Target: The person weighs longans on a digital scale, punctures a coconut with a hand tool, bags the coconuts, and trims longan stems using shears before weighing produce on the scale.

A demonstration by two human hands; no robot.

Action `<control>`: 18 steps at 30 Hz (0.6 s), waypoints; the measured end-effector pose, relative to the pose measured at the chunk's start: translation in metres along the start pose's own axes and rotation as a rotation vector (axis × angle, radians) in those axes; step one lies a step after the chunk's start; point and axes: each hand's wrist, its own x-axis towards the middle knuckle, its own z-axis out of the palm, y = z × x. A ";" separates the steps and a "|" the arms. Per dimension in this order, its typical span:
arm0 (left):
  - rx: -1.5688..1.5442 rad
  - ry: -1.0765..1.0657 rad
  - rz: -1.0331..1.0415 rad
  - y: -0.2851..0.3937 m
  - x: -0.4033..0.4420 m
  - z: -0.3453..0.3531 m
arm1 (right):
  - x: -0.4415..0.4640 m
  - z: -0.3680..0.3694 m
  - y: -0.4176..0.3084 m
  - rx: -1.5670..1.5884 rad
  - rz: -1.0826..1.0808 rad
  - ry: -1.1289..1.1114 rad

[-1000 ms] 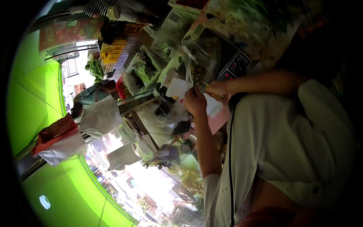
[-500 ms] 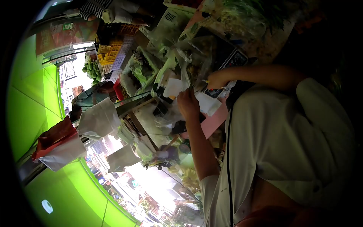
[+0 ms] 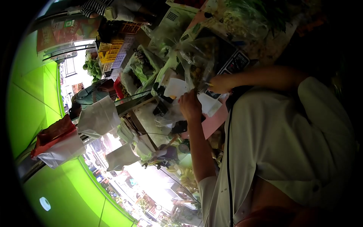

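Observation:
My left hand point(image 3: 190, 106) is closed, its fingertips pinched near the lower edge of a clear plastic bag point(image 3: 196, 53); what lies between them is too dark to make out. My right hand point(image 3: 221, 83) is closed around a thin, pale-tipped object point(image 3: 208, 84), pointing toward my left fingertips. Small brownish-yellow round items point(image 3: 196, 72) show through the bag. The bag rests by a dark scale with a keypad point(image 3: 237, 62). White paper point(image 3: 176, 87) lies beside my left hand, and another white sheet point(image 3: 209, 104) is below my right hand.
The view is turned sideways. Leafy greens point(image 3: 264, 15) lie at the top, and green vegetables in plastic point(image 3: 141, 68) sit beyond my hands. Yellow crates point(image 3: 110, 51) stand farther off. Hanging bags point(image 3: 99, 117) are at left. Other people, one in a striped top point(image 3: 94, 7), are nearby.
Both hands have shifted slightly, staying close together. The clear plastic that was drawn toward my left hand now spreads wider, showing more of the round items inside.

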 end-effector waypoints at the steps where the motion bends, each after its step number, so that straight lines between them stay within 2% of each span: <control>1: -0.010 0.023 0.006 0.000 -0.001 0.000 | 0.010 0.008 0.012 -0.001 -0.002 0.000; 2: -0.019 0.048 0.010 0.000 -0.001 0.001 | 0.027 0.022 0.033 -0.085 -0.163 0.103; 4: -0.014 0.054 -0.030 -0.004 -0.003 0.004 | 0.035 0.028 0.050 -0.169 -0.335 0.199; 6: -0.011 0.066 -0.067 -0.006 -0.004 0.005 | 0.032 0.021 0.055 0.025 -0.020 -0.046; 9: 0.021 0.043 -0.070 -0.005 -0.005 0.004 | 0.032 0.011 0.053 0.059 -0.027 -0.114; 13: 0.004 0.047 0.025 -0.003 -0.001 0.004 | 0.030 -0.006 0.032 0.055 -0.007 -0.103; 15: -0.004 0.062 0.042 -0.006 -0.003 0.010 | 0.038 -0.001 0.031 0.300 -0.153 -0.006; 16: -0.086 0.125 -0.025 -0.007 -0.004 0.013 | 0.038 0.002 0.036 0.303 -0.154 -0.009; 18: -0.165 0.191 -0.102 -0.007 -0.007 0.016 | 0.025 -0.001 0.038 0.232 -0.220 0.155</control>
